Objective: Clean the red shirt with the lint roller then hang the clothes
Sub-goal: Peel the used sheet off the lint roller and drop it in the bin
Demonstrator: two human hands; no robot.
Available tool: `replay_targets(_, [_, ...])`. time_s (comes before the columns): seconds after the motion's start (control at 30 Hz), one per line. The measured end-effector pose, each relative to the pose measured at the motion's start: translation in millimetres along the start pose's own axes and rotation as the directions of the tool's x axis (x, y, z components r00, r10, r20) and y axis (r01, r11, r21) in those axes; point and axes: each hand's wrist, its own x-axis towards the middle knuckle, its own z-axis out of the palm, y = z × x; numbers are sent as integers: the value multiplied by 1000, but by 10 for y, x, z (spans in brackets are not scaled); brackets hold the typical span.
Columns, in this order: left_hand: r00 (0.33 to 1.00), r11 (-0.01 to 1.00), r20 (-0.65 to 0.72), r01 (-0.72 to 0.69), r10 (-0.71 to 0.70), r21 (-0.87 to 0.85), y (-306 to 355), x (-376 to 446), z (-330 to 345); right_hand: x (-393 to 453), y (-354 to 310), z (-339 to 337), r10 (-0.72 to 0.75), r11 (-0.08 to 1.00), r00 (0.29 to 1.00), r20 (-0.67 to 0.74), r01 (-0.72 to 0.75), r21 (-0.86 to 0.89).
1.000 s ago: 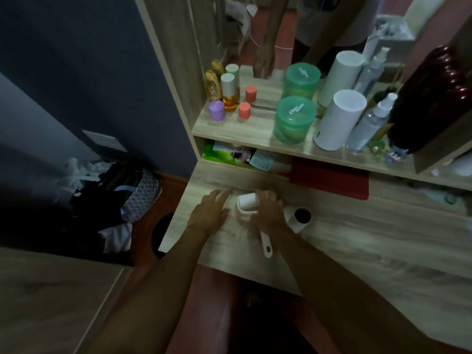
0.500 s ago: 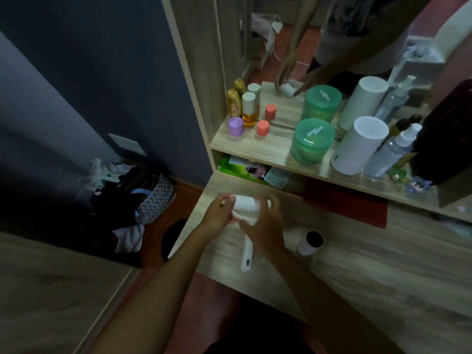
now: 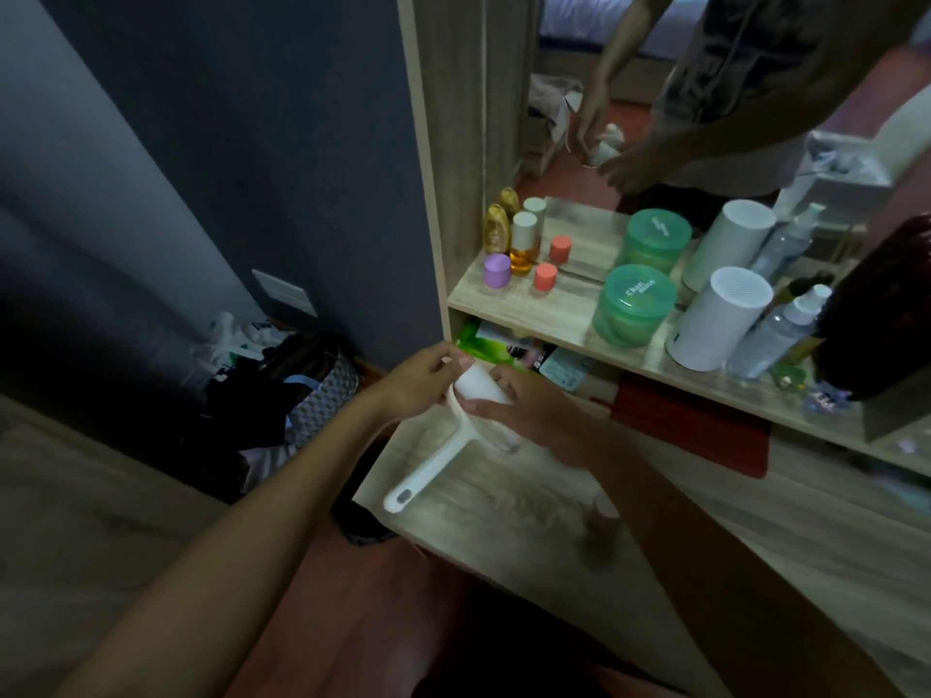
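Bedroom: mirrored vanity (image 3: 529, 314), toiletries (image 3: 634, 304)

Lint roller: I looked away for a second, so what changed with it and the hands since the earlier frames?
The lint roller came up off the desk, where it lay under the hands a second ago. The left hand and right hand now both grip its white roll end, with the handle hanging down-left. The bottles and the green tub on the shelf stayed put.
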Motion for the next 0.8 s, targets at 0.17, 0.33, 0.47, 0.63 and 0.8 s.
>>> replay_targets(0.17, [993,994,62,104,-105,26,142,-94,-27,-133,-35,-119,26,994,995,100,-37,106])
replay_targets(0.33, [980,987,126,161,-157,-17,204,-132,-81,-147,-105,-224,-90,990,996,-26,86,-115])
replay_targets(0.47, [991,991,32,132,-132,14,323,-122,-58,-107,-169,-327,-194,958,981,-29,183,-223])
replay_targets(0.63, [996,986,-43,89,-84,143,368,-55,-67,-103,-65,-358,-339,923,938,-65,319,-213])
replay_targets(0.8, [995,923,-94,71,-38,379,409,-27,57,-47,-78,-438,-255,944,967,-6,247,-221])
